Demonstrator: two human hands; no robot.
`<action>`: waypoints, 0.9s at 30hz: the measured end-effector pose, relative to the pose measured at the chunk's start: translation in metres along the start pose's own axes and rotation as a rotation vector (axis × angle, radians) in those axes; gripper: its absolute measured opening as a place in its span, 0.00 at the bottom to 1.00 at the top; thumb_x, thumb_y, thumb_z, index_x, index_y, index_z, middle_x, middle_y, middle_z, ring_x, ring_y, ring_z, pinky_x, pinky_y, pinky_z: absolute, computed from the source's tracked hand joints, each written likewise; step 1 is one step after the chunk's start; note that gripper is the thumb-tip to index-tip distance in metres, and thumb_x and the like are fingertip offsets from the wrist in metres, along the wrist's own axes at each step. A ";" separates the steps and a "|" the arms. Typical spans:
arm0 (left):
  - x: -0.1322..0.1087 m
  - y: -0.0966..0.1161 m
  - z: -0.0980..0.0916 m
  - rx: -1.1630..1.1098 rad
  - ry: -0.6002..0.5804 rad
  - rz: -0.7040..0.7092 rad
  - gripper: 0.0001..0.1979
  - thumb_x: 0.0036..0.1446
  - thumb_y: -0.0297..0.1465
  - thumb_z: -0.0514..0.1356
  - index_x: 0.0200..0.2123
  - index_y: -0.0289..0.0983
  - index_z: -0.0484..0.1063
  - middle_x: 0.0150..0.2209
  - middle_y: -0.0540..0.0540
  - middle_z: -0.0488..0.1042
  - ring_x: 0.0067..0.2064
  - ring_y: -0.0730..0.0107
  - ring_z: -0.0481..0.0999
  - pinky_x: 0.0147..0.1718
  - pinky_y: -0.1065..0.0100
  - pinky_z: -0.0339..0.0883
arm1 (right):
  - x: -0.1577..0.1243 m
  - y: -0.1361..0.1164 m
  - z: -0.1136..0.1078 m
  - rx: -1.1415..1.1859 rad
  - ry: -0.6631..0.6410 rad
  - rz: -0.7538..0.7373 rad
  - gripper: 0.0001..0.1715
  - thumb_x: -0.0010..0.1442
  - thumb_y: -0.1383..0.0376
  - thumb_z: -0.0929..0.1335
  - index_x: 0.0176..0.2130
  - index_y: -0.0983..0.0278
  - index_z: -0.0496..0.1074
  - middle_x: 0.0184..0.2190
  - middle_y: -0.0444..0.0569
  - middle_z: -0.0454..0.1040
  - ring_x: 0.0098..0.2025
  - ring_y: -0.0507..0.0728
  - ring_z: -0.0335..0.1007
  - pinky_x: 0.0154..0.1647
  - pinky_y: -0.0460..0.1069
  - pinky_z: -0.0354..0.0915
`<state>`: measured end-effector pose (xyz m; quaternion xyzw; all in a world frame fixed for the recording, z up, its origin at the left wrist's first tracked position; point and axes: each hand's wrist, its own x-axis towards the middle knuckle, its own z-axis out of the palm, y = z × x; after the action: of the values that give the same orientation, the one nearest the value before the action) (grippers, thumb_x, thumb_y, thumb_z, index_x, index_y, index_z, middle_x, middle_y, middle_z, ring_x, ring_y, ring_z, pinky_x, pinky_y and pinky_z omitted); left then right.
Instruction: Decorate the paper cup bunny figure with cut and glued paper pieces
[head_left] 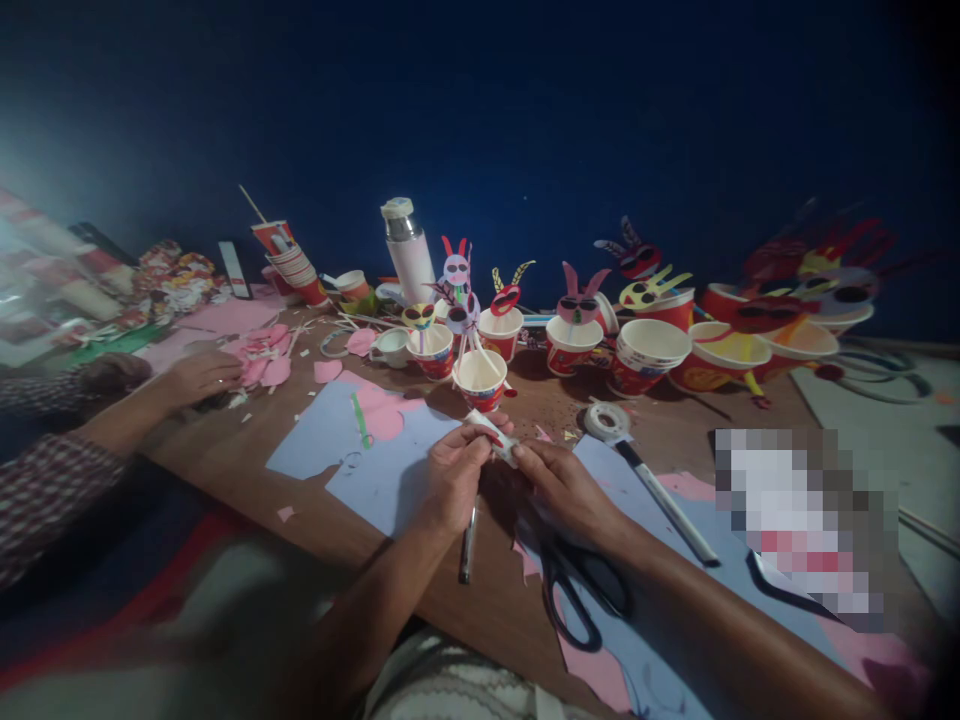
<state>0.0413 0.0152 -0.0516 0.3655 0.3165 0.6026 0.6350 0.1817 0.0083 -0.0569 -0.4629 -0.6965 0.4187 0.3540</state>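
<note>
Between my two hands is a small white piece that looks like paper (491,432), with a bit of red on it. My left hand (459,472) pinches its left end, fingers bent around it. From the other side, my right hand (556,478) grips the lower right end between thumb and finger. Black-handled scissors (574,595) lie under my right forearm, their blades hidden in shadow. Just below the hands rests a pen (469,545). A paper cup (481,378) with white sticks in it stands right behind my fingers.
Several paper cups (649,350) with paper animal faces line the back. A tape roll (606,421), marker (667,503) and blue paper sheets (397,475) lie around. A thermos (409,255) stands behind. At left, another person's hand (199,383) touches pink paper pieces (262,358).
</note>
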 end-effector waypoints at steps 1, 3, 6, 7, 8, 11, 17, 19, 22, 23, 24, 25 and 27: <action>0.000 0.000 0.000 0.001 0.013 0.002 0.02 0.47 0.29 0.62 0.28 0.39 0.75 0.37 0.48 0.76 0.40 0.66 0.74 0.42 0.66 0.63 | 0.000 -0.001 0.000 -0.065 0.037 0.022 0.21 0.63 0.54 0.56 0.24 0.63 0.61 0.20 0.42 0.63 0.24 0.51 0.59 0.26 0.46 0.54; 0.001 0.000 0.001 0.006 0.030 0.000 0.03 0.46 0.30 0.62 0.27 0.39 0.75 0.37 0.48 0.76 0.40 0.65 0.74 0.44 0.65 0.63 | -0.001 -0.002 0.000 -0.204 0.123 0.064 0.15 0.59 0.54 0.62 0.27 0.63 0.63 0.21 0.42 0.65 0.24 0.52 0.60 0.25 0.46 0.53; 0.001 0.000 0.001 0.019 0.039 -0.019 0.04 0.44 0.31 0.64 0.27 0.39 0.75 0.37 0.48 0.76 0.42 0.63 0.73 0.44 0.64 0.63 | -0.002 -0.004 -0.001 -0.253 0.173 0.080 0.12 0.55 0.56 0.66 0.32 0.62 0.63 0.23 0.43 0.67 0.25 0.53 0.61 0.25 0.46 0.54; 0.001 0.000 0.001 0.020 0.038 -0.023 0.04 0.44 0.32 0.64 0.27 0.39 0.75 0.37 0.48 0.76 0.42 0.63 0.73 0.44 0.64 0.63 | -0.002 -0.004 -0.001 -0.222 0.154 0.068 0.12 0.56 0.56 0.64 0.32 0.62 0.63 0.24 0.43 0.67 0.25 0.53 0.61 0.25 0.46 0.54; 0.001 0.000 0.001 0.019 0.031 -0.026 0.04 0.44 0.32 0.64 0.27 0.39 0.75 0.37 0.48 0.76 0.42 0.63 0.73 0.44 0.64 0.64 | -0.002 -0.003 -0.001 -0.181 0.121 0.052 0.13 0.59 0.55 0.62 0.31 0.62 0.63 0.24 0.43 0.67 0.25 0.52 0.61 0.26 0.46 0.54; 0.001 0.000 0.001 0.011 0.017 -0.022 0.04 0.45 0.31 0.63 0.28 0.39 0.75 0.37 0.48 0.76 0.41 0.64 0.74 0.41 0.65 0.64 | 0.000 0.000 -0.001 -0.068 0.013 -0.015 0.22 0.65 0.56 0.53 0.26 0.63 0.62 0.22 0.43 0.64 0.25 0.51 0.60 0.27 0.46 0.55; 0.001 0.002 0.002 -0.008 0.030 0.003 0.04 0.45 0.30 0.63 0.28 0.37 0.75 0.37 0.47 0.76 0.41 0.64 0.74 0.42 0.65 0.63 | 0.000 0.000 0.001 -0.269 0.118 0.038 0.12 0.58 0.57 0.64 0.30 0.63 0.65 0.25 0.44 0.67 0.27 0.53 0.62 0.28 0.46 0.55; 0.002 0.001 0.002 -0.014 0.034 0.001 0.04 0.45 0.29 0.63 0.28 0.36 0.74 0.37 0.46 0.76 0.42 0.63 0.74 0.42 0.65 0.64 | -0.001 -0.002 0.001 -0.349 0.199 0.047 0.12 0.53 0.57 0.67 0.33 0.63 0.65 0.27 0.44 0.68 0.28 0.54 0.63 0.28 0.47 0.55; 0.001 0.001 0.001 -0.020 0.045 -0.016 0.04 0.45 0.29 0.63 0.28 0.36 0.74 0.38 0.46 0.76 0.42 0.62 0.74 0.41 0.64 0.64 | -0.001 -0.003 0.000 -0.289 0.150 0.013 0.12 0.56 0.56 0.65 0.34 0.63 0.64 0.28 0.45 0.68 0.30 0.54 0.63 0.29 0.47 0.56; 0.001 0.001 0.001 -0.020 0.042 -0.019 0.04 0.45 0.29 0.63 0.28 0.36 0.74 0.38 0.46 0.76 0.42 0.62 0.74 0.41 0.64 0.64 | 0.000 -0.003 0.000 -0.242 0.103 -0.016 0.12 0.59 0.56 0.61 0.33 0.63 0.64 0.28 0.45 0.68 0.30 0.54 0.63 0.30 0.47 0.56; 0.001 0.001 0.001 -0.020 0.037 -0.021 0.04 0.45 0.29 0.63 0.27 0.36 0.74 0.38 0.45 0.76 0.42 0.62 0.74 0.41 0.65 0.64 | 0.000 -0.003 -0.001 -0.196 0.058 -0.047 0.15 0.62 0.57 0.58 0.32 0.62 0.64 0.27 0.44 0.67 0.29 0.53 0.63 0.30 0.47 0.56; 0.001 0.001 0.001 -0.019 0.029 -0.020 0.04 0.46 0.29 0.63 0.28 0.36 0.74 0.38 0.45 0.76 0.42 0.62 0.74 0.41 0.65 0.64 | 0.000 -0.003 -0.001 -0.159 0.023 -0.074 0.18 0.64 0.58 0.55 0.29 0.62 0.64 0.26 0.44 0.67 0.29 0.53 0.63 0.31 0.47 0.56; 0.001 0.001 0.002 -0.019 0.023 -0.013 0.04 0.46 0.29 0.63 0.28 0.36 0.75 0.38 0.45 0.76 0.42 0.63 0.74 0.41 0.65 0.64 | 0.001 -0.002 -0.001 -0.145 -0.001 -0.089 0.21 0.65 0.58 0.53 0.27 0.63 0.63 0.24 0.43 0.67 0.28 0.52 0.62 0.31 0.47 0.56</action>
<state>0.0421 0.0157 -0.0497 0.3505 0.3203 0.6055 0.6387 0.1816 0.0094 -0.0549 -0.4558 -0.7450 0.3511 0.3376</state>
